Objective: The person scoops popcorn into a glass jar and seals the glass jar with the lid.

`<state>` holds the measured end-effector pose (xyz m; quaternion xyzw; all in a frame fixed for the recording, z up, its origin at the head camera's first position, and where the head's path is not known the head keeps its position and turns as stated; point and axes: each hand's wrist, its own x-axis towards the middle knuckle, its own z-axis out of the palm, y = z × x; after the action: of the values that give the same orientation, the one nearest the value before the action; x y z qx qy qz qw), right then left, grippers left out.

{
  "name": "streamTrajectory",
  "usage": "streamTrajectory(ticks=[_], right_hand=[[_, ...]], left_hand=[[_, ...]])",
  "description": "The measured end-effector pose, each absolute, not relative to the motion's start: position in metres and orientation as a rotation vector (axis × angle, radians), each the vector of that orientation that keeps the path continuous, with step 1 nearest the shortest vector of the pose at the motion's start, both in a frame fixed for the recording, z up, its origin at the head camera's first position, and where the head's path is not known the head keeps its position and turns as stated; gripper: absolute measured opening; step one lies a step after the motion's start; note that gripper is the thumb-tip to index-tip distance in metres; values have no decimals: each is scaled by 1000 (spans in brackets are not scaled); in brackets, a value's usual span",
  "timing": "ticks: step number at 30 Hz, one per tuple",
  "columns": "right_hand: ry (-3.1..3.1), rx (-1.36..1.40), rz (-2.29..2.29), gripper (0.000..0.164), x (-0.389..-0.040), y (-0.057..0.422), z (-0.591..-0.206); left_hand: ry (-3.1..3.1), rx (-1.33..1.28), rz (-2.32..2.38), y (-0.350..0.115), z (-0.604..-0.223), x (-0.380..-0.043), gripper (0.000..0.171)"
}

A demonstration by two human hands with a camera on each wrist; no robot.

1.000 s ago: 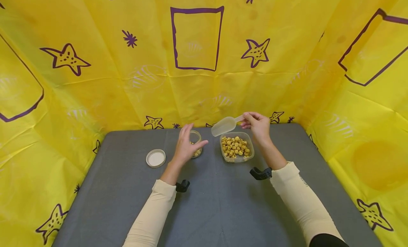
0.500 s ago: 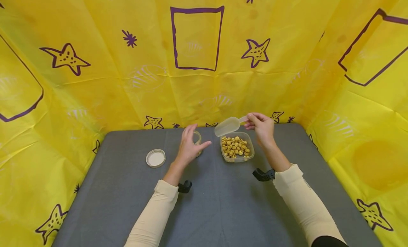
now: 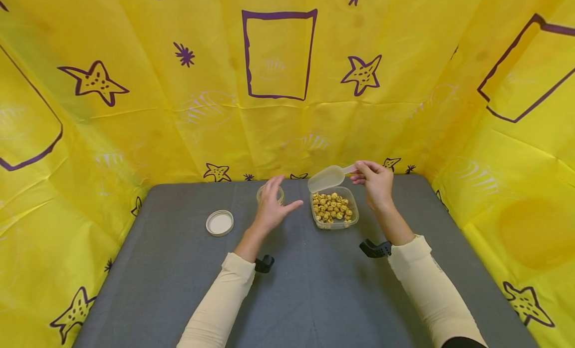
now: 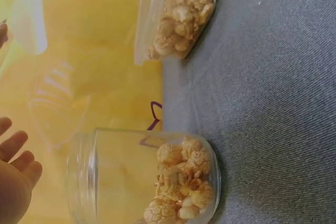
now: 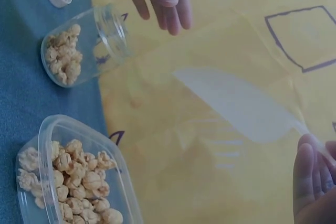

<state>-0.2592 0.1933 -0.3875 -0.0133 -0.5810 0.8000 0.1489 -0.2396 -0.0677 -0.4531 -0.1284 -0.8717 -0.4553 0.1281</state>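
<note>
My right hand (image 3: 376, 184) pinches the handle of a translucent plastic scoop (image 3: 326, 179), held above the back left of a clear square container (image 3: 316, 222) of caramel popcorn (image 3: 332, 208). No popcorn shows in the scoop. My left hand (image 3: 271, 208) hovers above a glass jar (image 5: 86, 72), its fingers spread and holding nothing; in the right wrist view a gap shows between hand and jar. Popcorn fills the lower part of the jar (image 4: 126, 166), which stands upright without its lid. In the head view the hand hides much of the jar.
A round lid (image 3: 219, 223) with a white inside lies on the grey tablecloth (image 3: 287, 288), left of the jar. Behind the table hangs a yellow curtain (image 3: 278, 133) with purple drawings, which also closes off both sides.
The scoop has shifted right, in my right hand, away from the jar and over the popcorn container. My left hand has moved slightly right, its fingers still spread. Jar, container and lid stay put.
</note>
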Motion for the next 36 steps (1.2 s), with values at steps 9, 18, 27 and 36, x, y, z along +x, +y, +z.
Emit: streamTrajectory(ticks=[9, 18, 27, 36], right_hand=[[-1668, -72, 2301, 19, -258, 200, -391], [-1657, -119, 2286, 13, -258, 207, -396], [-1632, -202, 2300, 12, -256, 215, -402], [-1628, -224, 2294, 11, -255, 218, -407]], left_hand=[[-2540, -400, -1352, -63, -458, -236, 84], [-2539, -422, -1344, -56, -461, -232, 83], [-2559, -443, -1323, -48, -469, -228, 81], [-2583, -455, -1363, -43, -476, -228, 81]])
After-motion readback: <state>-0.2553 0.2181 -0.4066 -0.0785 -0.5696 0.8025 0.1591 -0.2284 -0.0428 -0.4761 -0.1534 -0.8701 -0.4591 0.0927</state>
